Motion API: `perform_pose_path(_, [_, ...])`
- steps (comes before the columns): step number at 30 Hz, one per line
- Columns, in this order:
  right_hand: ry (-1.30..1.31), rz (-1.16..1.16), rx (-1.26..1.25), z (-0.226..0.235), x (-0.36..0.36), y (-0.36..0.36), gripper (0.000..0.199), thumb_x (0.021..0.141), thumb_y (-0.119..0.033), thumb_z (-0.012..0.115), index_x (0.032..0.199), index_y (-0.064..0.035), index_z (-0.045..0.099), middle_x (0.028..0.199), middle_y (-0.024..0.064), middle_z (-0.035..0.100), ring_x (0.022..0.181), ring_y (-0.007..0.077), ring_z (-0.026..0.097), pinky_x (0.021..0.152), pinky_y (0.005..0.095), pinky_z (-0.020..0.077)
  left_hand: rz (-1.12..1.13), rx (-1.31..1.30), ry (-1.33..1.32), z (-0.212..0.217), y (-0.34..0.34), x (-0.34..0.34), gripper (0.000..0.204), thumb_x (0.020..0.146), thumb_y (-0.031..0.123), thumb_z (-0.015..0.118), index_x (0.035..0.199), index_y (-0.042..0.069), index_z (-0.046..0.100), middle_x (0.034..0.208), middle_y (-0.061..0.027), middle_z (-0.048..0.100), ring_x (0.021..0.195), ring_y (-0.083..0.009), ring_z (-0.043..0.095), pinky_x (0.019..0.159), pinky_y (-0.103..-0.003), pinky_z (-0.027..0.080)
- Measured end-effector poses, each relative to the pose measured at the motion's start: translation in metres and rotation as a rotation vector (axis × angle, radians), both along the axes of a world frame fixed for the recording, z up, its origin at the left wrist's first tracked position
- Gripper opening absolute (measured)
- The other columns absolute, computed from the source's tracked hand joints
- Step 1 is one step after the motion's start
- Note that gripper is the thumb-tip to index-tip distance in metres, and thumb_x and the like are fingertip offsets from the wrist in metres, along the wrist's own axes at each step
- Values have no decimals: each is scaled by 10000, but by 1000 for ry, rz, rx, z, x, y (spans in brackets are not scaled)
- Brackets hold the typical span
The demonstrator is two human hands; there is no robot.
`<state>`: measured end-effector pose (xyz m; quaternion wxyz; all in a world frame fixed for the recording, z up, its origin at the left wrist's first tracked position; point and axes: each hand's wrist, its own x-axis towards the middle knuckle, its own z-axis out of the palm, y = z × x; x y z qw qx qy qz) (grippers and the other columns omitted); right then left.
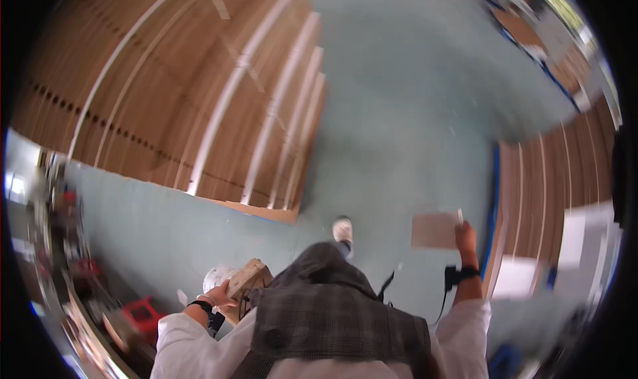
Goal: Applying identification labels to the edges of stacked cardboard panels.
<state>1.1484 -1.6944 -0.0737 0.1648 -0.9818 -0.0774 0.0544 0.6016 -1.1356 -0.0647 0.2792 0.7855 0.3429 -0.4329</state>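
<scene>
A grey plaid vest (332, 312) fills the bottom of the view. The left hand (219, 294) clasps a small cardboard box (248, 277) at the waist; the right hand (465, 236) pinches a flat brown card (435, 230) above the teal floor (399, 113), near stacked cardboard (551, 180).

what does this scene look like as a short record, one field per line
setting: pale green floor between tall stacks of flat brown cardboard, seen blurred
left hand: closed on a small brown cardboard piece, with a white round thing right beside it
right hand: raised, gripping a flat tan sheet by its edge
wrists: a dark band on each
clothing: grey checked vest over white sleeves
foot: one white shoe ahead on the floor
lower left: red clutter, too blurred to name
</scene>
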Motion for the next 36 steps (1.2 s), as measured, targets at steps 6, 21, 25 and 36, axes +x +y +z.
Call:
perform_pose_path(6, [-190,526,-459,-84,148,-99,229,755,-85,565,956,25,564,768,141,597,715,308,583,648,385,473,275,-115,-9,-53,-79,71,967,551,405,740,1339,145,242,1175,-186,510,1106,-322,476,922,-413,373])
perform_pose_path(21, [300,804,-183,18,378,207,573,772,-270,603,1193,71,418,1236,242,440,1111,318,457,917,355,369,1162,336,-231,15,-292,132,940,541,401,705,1340,164,271,1075,-189,563,1006,-331,536,871,-377,416])
perform_pose_path(25, [98,919,275,-33,460,194,315,682,-7,582,991,45,543,905,169,616,857,281,601,756,358,460,1290,401,-290,2,-318,159,935,527,367,717,1321,79,316,1183,-202,501,1113,-314,473,947,-327,367])
perform_pose_path(36, [272,720,-257,-89,460,0,270,684,-74,622,929,32,582,864,153,636,803,260,620,718,348,472,1538,226,-431,-118,-312,223,962,509,322,736,1298,-1,290,1145,-204,509,1045,-282,517,888,-317,404])
